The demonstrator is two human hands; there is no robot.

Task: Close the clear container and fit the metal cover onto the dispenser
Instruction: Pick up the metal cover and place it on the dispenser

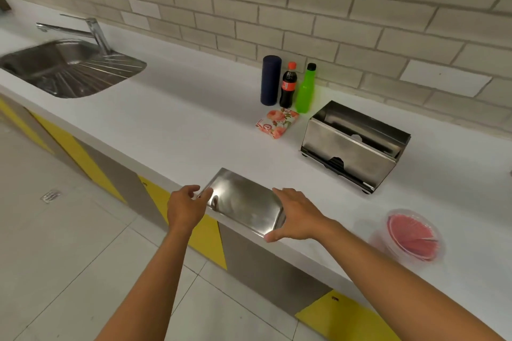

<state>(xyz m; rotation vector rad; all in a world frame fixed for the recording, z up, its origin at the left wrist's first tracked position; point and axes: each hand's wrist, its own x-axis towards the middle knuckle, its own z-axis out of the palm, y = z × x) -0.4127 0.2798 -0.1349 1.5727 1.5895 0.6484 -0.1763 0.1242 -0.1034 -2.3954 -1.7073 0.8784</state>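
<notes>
While the metal cover [243, 203] lies flat at the table [180, 119] front edge, left hand [185, 206] and right hand [295, 214] bracket its short ends, fingers spread, not clamped. Likely stiff, light, slick sheet steel: grip both ends. Dispenser [353, 144] at 1 o'clock, clear container [412, 235] at 3 o'clock.

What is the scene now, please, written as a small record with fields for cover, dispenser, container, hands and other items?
cover: metal cover lies flat at the counter's front edge
dispenser: dispenser stands open-topped, behind and right of the cover
container: clear container with pink contents, right of the cover; lid state unclear
left hand: left hand at the cover's left edge
right hand: right hand at its right edge
others: three bottles, floral packet, sink
</notes>
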